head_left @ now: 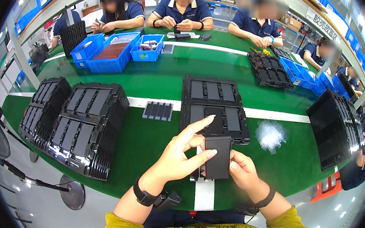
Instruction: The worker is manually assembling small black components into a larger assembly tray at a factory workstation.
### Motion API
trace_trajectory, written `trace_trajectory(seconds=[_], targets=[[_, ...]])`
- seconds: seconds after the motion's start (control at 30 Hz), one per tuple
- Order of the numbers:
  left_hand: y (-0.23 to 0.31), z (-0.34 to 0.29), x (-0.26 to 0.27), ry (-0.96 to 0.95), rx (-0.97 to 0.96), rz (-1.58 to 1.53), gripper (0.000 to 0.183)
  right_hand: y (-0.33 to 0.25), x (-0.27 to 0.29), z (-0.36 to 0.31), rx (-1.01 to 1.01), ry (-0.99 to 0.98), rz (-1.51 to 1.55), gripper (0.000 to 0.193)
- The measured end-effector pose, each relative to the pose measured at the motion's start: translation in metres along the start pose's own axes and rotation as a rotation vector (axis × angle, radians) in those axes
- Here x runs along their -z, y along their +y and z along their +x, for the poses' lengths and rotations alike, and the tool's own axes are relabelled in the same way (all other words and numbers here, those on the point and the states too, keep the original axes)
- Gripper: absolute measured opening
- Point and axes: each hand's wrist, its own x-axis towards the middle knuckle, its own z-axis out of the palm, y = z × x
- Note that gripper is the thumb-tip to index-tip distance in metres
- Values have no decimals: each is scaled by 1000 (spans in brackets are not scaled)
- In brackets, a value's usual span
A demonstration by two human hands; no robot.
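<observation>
A flat black rectangular piece [219, 157], like a thin case or panel, is held upright above the near side of the table. My left hand [182, 155] grips its left edge, thumb on the front face and index finger stretched out past its top. At the lower right edge, my right hand [243, 169] pinches it between thumb and fingers. Just beyond my hands lies a black moulded tray [184, 109] with dark flat pieces in its slots; the piece and my left hand cover part of its near row.
Stacks of loaded black trays [90, 126] stand at left, more trays [335, 129] at right. A sheet with dark strips [158, 111] and a pile of clear film pieces [271, 135] flank the middle tray. Blue bins [114, 55] and several co-workers sit across the green table [151, 151].
</observation>
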Motion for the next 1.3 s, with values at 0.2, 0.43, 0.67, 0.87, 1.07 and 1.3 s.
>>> trace_trajectory(seconds=[0.2,0.43,0.67,0.87,1.07,1.3], targets=[[2,1,-12,38,-82,124,58,-8,0,-6,-137,-34,360,39],[-14,-3,3,-3,33,302,34,-7,31,-13,-211,-61,396,52],[-28,-31,7,-446,136,908,52,-10,53,-21,-181,48,-130,35],[-38,-21,16,-444,183,948,54,-13,54,-18,30,-75,-1239,42],[-39,-23,17,-449,245,931,56,-7,50,-13,21,-166,-1416,38],[-36,-18,17,-460,288,934,56,-4,49,-10,34,-196,-1411,32]])
